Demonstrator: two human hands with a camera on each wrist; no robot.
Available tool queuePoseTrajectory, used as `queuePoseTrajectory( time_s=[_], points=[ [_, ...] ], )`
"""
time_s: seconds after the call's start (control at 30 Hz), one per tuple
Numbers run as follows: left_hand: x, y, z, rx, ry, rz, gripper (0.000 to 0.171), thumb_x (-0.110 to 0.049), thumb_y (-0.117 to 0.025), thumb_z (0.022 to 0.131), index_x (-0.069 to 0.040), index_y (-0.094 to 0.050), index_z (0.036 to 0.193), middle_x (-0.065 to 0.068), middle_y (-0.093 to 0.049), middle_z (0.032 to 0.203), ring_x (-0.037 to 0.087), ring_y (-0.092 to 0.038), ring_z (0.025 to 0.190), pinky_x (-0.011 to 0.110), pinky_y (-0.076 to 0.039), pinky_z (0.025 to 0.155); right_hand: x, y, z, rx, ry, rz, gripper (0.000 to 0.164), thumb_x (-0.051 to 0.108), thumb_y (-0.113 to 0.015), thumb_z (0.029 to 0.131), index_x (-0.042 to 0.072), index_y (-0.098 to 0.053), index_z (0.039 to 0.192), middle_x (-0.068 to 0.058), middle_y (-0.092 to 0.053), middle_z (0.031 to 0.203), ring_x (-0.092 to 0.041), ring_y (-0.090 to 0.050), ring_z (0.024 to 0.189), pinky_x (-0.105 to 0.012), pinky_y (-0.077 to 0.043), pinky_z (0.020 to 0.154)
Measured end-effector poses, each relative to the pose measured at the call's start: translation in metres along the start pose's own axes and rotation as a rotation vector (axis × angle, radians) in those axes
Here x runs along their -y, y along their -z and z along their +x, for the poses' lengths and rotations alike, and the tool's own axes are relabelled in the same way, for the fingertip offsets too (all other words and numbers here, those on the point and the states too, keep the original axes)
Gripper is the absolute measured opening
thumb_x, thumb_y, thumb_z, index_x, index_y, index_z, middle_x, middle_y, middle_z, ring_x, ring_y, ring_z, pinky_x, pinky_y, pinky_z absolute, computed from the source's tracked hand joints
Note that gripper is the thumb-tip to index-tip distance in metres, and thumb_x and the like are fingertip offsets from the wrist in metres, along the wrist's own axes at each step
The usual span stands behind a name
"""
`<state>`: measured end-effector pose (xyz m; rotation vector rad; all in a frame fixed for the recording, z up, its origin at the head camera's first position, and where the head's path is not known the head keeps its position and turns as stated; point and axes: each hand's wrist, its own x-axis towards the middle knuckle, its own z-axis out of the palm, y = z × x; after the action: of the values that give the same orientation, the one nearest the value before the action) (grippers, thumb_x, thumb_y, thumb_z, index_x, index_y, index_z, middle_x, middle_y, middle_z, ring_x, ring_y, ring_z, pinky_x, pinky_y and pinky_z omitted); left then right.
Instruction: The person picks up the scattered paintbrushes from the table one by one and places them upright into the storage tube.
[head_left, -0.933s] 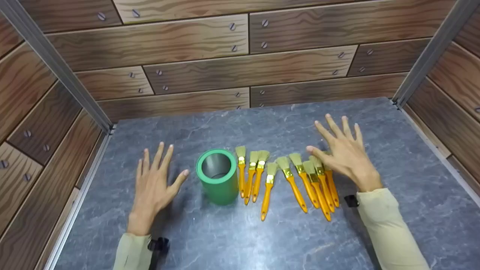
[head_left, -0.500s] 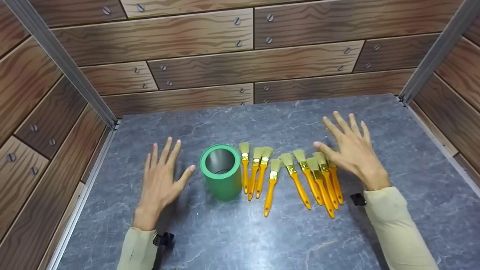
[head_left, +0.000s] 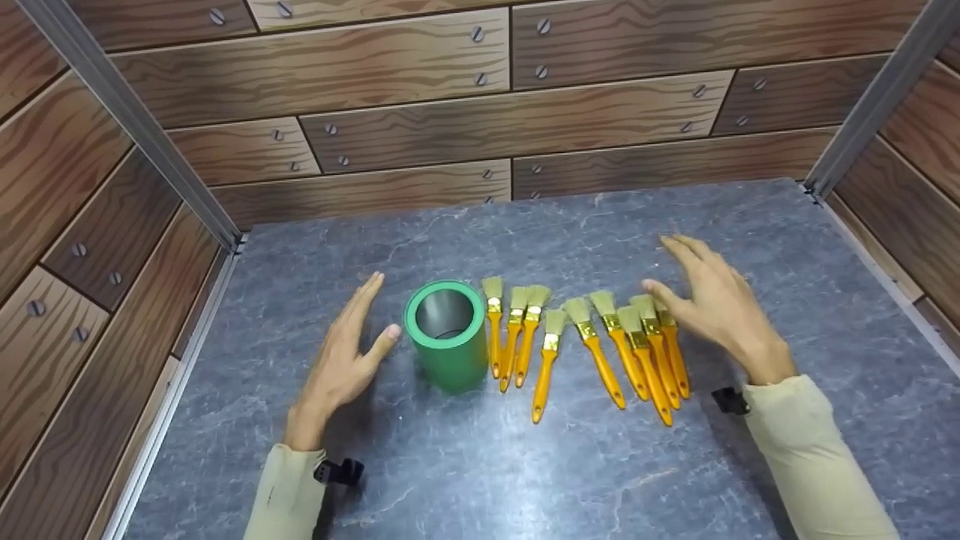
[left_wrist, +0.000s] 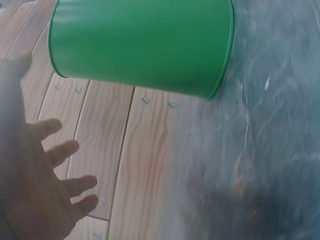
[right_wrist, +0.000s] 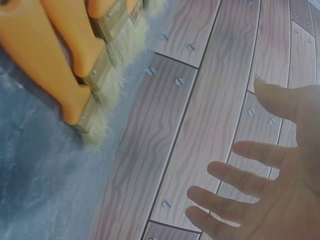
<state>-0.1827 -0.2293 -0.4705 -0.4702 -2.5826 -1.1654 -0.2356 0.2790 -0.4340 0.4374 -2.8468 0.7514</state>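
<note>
A green cylindrical can (head_left: 452,360), its top uncovered and its inside dark, stands upright left of the middle. My left hand (head_left: 341,364) is beside it on the left, apart from it, fingers extended and thumb toward the can. Several paintbrushes (head_left: 544,375) with orange handles and pale bristles lie in a row right of the can, bristles toward the back wall. Just right of the rightmost brushes is my right hand (head_left: 720,311), holding nothing, its fingers spread in the right wrist view. The left wrist view shows the can's green side near my spread left fingers (left_wrist: 65,152).
Everything rests on a grey marbled tabletop (head_left: 465,487). Wood-patterned panels (head_left: 405,135) close off the back and both sides, with metal posts (head_left: 142,127) at the corners. A small black device (head_left: 339,472) sits at my left wrist, another black device (head_left: 729,400) at my right.
My left hand has turned edge-on, its fingers drawn together and tilted toward the can. The right hand has also turned, its fingers less spread in the head view. Brushes and can stay put.
</note>
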Motion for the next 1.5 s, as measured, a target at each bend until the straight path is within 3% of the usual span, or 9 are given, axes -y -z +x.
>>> queuePoseTrajectory(
  time_s=[0.1,0.23,0.43,0.63,0.77,1.03,1.2,1.5],
  points=[
    [0.005,-0.006,0.001,0.005,-0.059,-0.173,0.077,-0.021,-0.068,0.103,-0.018,-0.030,0.170,0.006,-0.032,0.175,0.034,-0.030,0.161,0.064,-0.025,0.131,-0.004,-0.003,-0.006,-0.002,-0.008,0.052,0.078,0.049,-0.065,0.106,0.002,-0.039,0.163,-0.031,-0.040,0.164,-0.057,-0.041,0.145,-0.080,-0.032,0.116],
    [0.015,-0.020,0.000,0.033,-0.128,-0.342,0.083,-0.015,-0.068,0.098,-0.012,-0.028,0.170,0.009,-0.034,0.174,0.043,-0.036,0.157,0.068,-0.030,0.127,-0.011,-0.007,-0.016,0.036,-0.045,0.122,0.076,0.045,-0.068,0.105,-0.003,-0.043,0.159,-0.032,-0.048,0.156,-0.055,-0.053,0.133,-0.076,-0.047,0.106],
    [0.023,-0.034,-0.001,0.067,-0.168,-0.489,0.084,-0.015,-0.067,0.097,-0.009,-0.026,0.170,0.014,-0.033,0.174,0.049,-0.036,0.155,0.071,-0.029,0.126,-0.017,-0.010,-0.020,0.096,-0.087,0.196,0.070,0.039,-0.069,0.106,-0.006,-0.047,0.155,-0.034,-0.054,0.148,-0.055,-0.062,0.123,-0.069,-0.058,0.094],
    [0.024,-0.044,0.002,0.119,-0.130,-0.566,0.093,-0.022,-0.078,0.094,-0.013,-0.025,0.171,0.012,-0.033,0.174,0.041,-0.033,0.159,0.064,-0.030,0.129,-0.025,-0.012,-0.026,0.177,-0.162,0.210,0.065,0.033,-0.073,0.104,-0.007,-0.050,0.150,-0.035,-0.060,0.138,-0.055,-0.066,0.118,-0.060,-0.064,0.089],
    [0.024,-0.047,0.001,0.131,-0.085,-0.629,0.101,-0.015,-0.085,0.089,-0.014,-0.025,0.171,0.010,-0.033,0.174,0.036,-0.033,0.160,0.061,-0.030,0.129,-0.034,-0.016,-0.029,0.217,-0.203,0.198,0.060,0.029,-0.077,0.101,-0.007,-0.055,0.143,-0.032,-0.065,0.130,-0.052,-0.070,0.112,-0.051,-0.066,0.082],
    [0.023,-0.054,-0.007,0.176,0.036,-0.650,0.110,-0.005,-0.093,0.082,-0.023,-0.029,0.169,0.004,-0.043,0.168,0.029,-0.041,0.156,0.055,-0.034,0.130,-0.046,-0.027,-0.033,0.237,-0.230,0.209,0.057,0.025,-0.086,0.092,-0.010,-0.062,0.129,-0.022,-0.071,0.109,-0.028,-0.073,0.088,-0.029,-0.059,0.063],
    [0.024,-0.061,-0.011,0.181,0.083,-0.634,0.113,-0.006,-0.096,0.078,-0.028,-0.031,0.168,0.002,-0.047,0.166,0.025,-0.042,0.156,0.052,-0.036,0.129,-0.047,-0.030,-0.030,0.237,-0.251,0.209,0.056,0.023,-0.088,0.090,-0.009,-0.063,0.129,-0.017,-0.071,0.104,-0.024,-0.070,0.086,-0.028,-0.058,0.064],
    [0.024,-0.070,-0.015,0.186,0.090,-0.673,0.116,-0.002,-0.095,0.078,-0.028,-0.028,0.170,0.001,-0.046,0.167,0.021,-0.039,0.158,0.048,-0.030,0.132,-0.045,-0.028,-0.026,0.248,-0.275,0.124,0.060,0.028,-0.089,0.087,-0.010,-0.065,0.126,-0.011,-0.073,0.096,-0.021,-0.063,0.082,-0.032,-0.051,0.072]
  ],
)
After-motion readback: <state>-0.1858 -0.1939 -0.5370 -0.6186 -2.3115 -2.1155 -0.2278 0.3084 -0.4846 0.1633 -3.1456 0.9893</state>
